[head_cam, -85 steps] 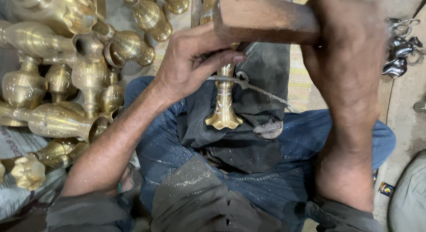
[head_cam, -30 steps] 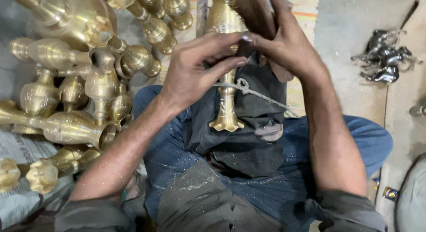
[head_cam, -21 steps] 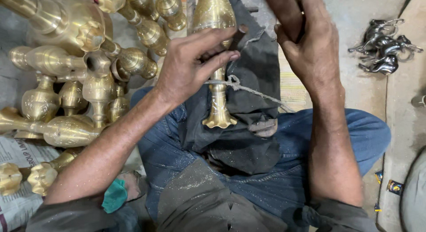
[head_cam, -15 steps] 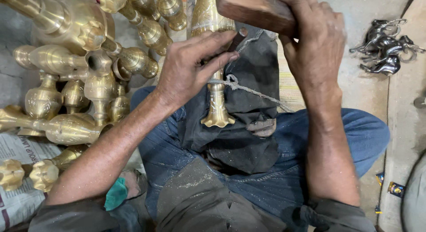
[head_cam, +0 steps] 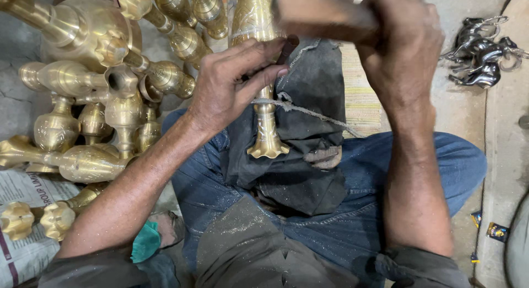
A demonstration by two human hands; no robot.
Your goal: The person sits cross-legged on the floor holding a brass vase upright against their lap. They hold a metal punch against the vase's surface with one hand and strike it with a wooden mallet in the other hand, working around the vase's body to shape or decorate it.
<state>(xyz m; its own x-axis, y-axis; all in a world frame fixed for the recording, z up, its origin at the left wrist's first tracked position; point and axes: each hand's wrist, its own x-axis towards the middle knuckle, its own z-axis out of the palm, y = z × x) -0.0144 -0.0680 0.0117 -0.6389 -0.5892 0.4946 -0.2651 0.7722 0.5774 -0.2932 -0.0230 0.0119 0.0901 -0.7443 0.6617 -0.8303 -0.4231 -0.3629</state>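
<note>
Many brass vases (head_cam: 82, 100) beside left hand (head_cam: 231, 84)

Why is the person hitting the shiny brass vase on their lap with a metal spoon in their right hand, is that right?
Not quite. The right hand has its grip on a brown wooden mallet, not a metal spoon; the head view shows it. The rest fits: the shiny brass vase lies on a dark cloth over the lap, steadied by the left hand.

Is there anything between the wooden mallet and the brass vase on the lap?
Partly. The left hand rests on the brass vase, its fingers gripping a dark punch tool directly beneath the wooden mallet that the right hand holds.
</note>
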